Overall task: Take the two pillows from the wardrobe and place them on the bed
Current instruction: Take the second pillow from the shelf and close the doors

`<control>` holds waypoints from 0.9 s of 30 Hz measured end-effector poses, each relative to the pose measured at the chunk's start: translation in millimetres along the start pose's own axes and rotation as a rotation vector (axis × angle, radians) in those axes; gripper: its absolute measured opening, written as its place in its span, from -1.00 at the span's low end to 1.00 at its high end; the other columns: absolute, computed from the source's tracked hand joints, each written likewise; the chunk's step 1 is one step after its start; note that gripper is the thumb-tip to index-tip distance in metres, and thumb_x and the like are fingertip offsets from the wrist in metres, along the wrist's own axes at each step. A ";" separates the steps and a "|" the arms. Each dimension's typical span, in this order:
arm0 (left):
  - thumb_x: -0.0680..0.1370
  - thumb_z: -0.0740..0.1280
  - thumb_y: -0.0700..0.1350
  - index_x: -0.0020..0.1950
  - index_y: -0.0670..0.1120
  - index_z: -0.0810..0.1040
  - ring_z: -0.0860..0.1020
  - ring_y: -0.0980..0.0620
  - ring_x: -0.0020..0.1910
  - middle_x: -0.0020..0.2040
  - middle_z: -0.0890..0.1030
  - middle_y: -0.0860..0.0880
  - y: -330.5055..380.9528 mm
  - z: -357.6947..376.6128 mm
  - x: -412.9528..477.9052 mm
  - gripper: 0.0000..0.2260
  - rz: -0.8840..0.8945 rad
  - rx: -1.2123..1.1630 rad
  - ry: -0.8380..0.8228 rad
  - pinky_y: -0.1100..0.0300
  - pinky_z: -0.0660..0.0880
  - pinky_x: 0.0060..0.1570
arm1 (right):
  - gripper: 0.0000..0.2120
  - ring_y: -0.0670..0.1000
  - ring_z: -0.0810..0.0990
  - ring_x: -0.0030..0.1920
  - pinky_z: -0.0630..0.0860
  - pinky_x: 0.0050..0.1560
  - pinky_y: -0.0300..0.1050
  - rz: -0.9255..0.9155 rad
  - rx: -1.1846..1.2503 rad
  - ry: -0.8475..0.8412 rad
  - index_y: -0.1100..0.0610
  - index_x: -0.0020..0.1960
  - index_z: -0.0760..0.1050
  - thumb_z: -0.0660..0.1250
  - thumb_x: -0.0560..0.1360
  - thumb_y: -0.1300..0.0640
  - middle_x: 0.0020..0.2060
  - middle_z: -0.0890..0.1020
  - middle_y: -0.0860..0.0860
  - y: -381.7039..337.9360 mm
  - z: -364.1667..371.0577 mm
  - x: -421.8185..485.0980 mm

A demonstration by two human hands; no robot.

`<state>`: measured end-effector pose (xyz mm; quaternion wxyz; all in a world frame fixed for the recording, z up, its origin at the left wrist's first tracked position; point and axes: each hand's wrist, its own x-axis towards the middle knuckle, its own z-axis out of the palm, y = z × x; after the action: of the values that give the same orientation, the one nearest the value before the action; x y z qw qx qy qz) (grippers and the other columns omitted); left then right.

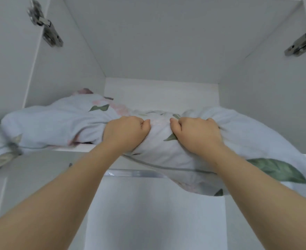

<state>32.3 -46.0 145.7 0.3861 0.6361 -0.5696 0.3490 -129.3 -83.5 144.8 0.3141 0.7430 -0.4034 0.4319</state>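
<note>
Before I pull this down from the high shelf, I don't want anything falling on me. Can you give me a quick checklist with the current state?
1. Left hand closed on the pillow: ok.
2. Right hand closed on the same pillow: ok.
3. Pillow already partly past the shelf edge: ok, its right end hangs below the edge.
4. Second pillow free of the first: cannot tell, the fabrics meet near the left hand.
5. Wardrobe doors open, hinges clear of the path: ok.
6. Nothing else loose on the shelf: cannot tell, the pillows hide its surface.
</note>
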 end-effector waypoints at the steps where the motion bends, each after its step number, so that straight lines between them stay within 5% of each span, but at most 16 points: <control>1: 0.59 0.04 0.10 -0.42 -0.07 0.37 0.48 -0.14 -0.21 -0.27 0.56 -0.10 0.7 -8.9 -1.1 -0.56 0.007 -0.015 -0.053 0.13 0.27 -0.24 | -0.57 0.17 0.58 -0.04 0.32 -0.01 0.02 -0.019 0.008 0.017 0.10 -0.15 0.44 -0.09 0.60 -0.09 -0.08 0.65 0.13 1.4 -6.8 -6.3; 5: 0.52 0.17 0.17 -0.37 -0.03 0.37 0.46 -0.01 -0.26 -0.36 0.49 0.05 8.8 -42.8 -3.7 -0.64 0.023 -0.156 -0.008 0.11 0.22 -0.12 | -0.52 0.14 0.47 -0.26 0.30 -0.24 -0.07 -0.011 0.069 0.025 0.11 -0.31 0.38 -0.07 0.58 -0.14 -0.34 0.53 0.07 11.6 -35.5 -30.4; 8: 0.47 0.23 0.16 -0.06 0.05 0.49 0.45 -0.11 0.10 0.01 0.58 -0.03 11.0 -60.5 2.1 -0.78 -0.030 -0.041 0.310 -0.03 0.21 0.12 | -0.49 0.18 0.52 -0.22 0.34 -0.26 -0.06 0.073 0.092 0.002 0.12 -0.33 0.44 -0.05 0.55 -0.18 -0.33 0.57 0.09 30.9 -51.8 -44.6; 10: 0.45 0.23 0.21 0.20 0.08 0.42 0.33 -0.15 0.30 0.28 0.45 -0.09 8.5 -63.5 9.3 -0.62 -0.148 0.017 0.232 -0.16 0.14 0.28 | -0.48 0.21 0.53 -0.17 0.34 -0.25 -0.06 0.152 0.104 -0.009 0.13 -0.34 0.44 -0.03 0.52 -0.20 -0.31 0.59 0.11 44.3 -56.2 -53.6; 13: 0.44 0.14 0.32 0.33 0.12 0.30 0.26 -0.17 0.39 0.40 0.35 -0.09 6.7 -49.7 10.9 -0.48 -0.265 0.058 0.031 -0.32 0.01 0.33 | -0.59 0.19 0.49 -0.19 0.29 -0.20 -0.05 0.218 0.107 0.008 0.09 -0.36 0.32 0.04 0.51 -0.16 -0.38 0.52 0.05 52.4 -53.9 -62.4; 16: 0.42 0.04 0.41 0.37 0.14 0.26 0.20 -0.17 0.43 0.44 0.31 -0.09 5.2 -31.6 2.7 -0.39 -0.296 0.143 -0.010 -0.40 -0.09 0.33 | -0.75 0.13 0.43 0.02 0.28 0.06 0.03 0.167 0.049 0.082 0.01 -0.05 0.39 0.09 0.50 -0.15 -0.08 0.53 0.04 43.0 -53.1 -60.5; 19: 0.36 0.01 0.48 0.42 0.16 0.18 0.08 -0.21 0.48 0.50 0.19 -0.12 3.6 -28.4 -4.6 -0.28 -0.346 0.132 0.019 -0.40 -0.12 0.34 | -0.54 0.11 0.28 0.31 0.19 0.25 0.05 0.094 0.101 0.037 -0.12 0.34 0.24 0.11 0.48 -0.22 0.32 0.37 -0.01 19.4 -61.7 -51.4; 23: 0.29 0.00 0.53 0.40 0.16 0.20 0.12 -0.23 0.46 0.46 0.27 -0.10 -22.9 -35.3 -16.9 -0.22 -0.432 0.102 0.122 -0.33 0.01 0.35 | -0.34 0.09 0.12 0.46 0.06 0.38 0.12 -0.062 0.138 -0.060 -0.19 0.45 0.05 0.09 0.41 -0.36 0.47 0.19 -0.07 -15.3 -54.7 -31.5; 27: 0.26 0.04 0.55 0.45 0.16 0.08 0.09 -0.26 0.47 0.50 0.15 -0.16 -61.7 -39.6 -28.9 -0.15 -0.604 0.006 0.166 -0.32 0.01 0.36 | -0.18 0.14 0.02 0.50 -0.01 0.44 0.22 -0.079 0.116 -0.132 -0.20 0.46 -0.04 0.09 0.31 -0.49 0.51 0.08 -0.03 -38.9 -23.6 -15.0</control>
<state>90.4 5.6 132.5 0.5159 0.7468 -0.3206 0.2710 -109.1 -40.7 136.9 0.2601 0.8020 -0.3681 0.3920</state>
